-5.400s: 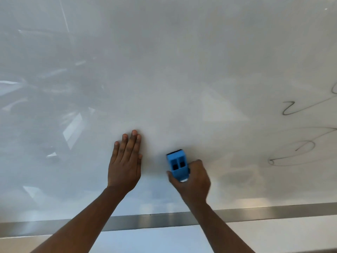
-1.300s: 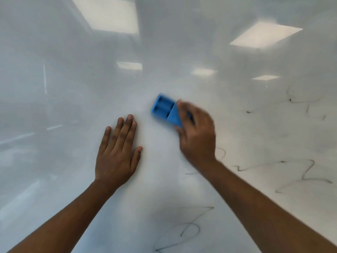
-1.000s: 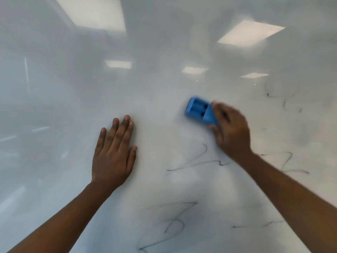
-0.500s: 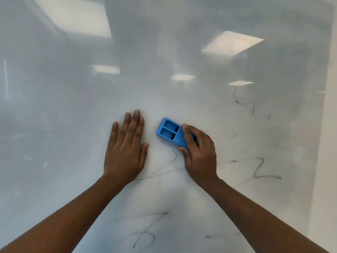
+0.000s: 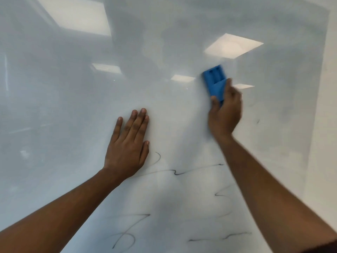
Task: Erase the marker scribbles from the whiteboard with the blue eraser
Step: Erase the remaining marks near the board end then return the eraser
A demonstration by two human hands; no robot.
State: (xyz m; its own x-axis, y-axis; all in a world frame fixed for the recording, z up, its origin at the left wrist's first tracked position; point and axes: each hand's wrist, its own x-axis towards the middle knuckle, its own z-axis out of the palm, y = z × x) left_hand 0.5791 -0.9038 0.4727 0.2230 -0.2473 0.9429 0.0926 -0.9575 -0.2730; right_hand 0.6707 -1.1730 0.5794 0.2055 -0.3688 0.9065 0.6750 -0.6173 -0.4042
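Observation:
A glossy whiteboard (image 5: 73, 106) fills the view. My right hand (image 5: 225, 114) grips the blue eraser (image 5: 215, 82) by its lower end and presses it flat on the board, upper right of centre; the hand is motion-blurred. My left hand (image 5: 128, 147) lies flat on the board with fingers together, left of the eraser. Black marker scribbles remain below the hands: a wavy line (image 5: 182, 172), a looped scribble (image 5: 127, 234) at the bottom, a short stroke (image 5: 220, 238), a small curl (image 5: 221, 194) by my right forearm, and a faint mark (image 5: 257, 121) to the right.
The whiteboard's right edge (image 5: 317, 125) runs down the frame, with a pale wall (image 5: 328, 161) beyond it. Ceiling lights reflect in the board at the top left (image 5: 73, 15) and upper right (image 5: 233, 45).
My right hand has swept the eraser up and to the right, away from my left hand. The marks on the upper right have faded. The left hand stays flat on the board.

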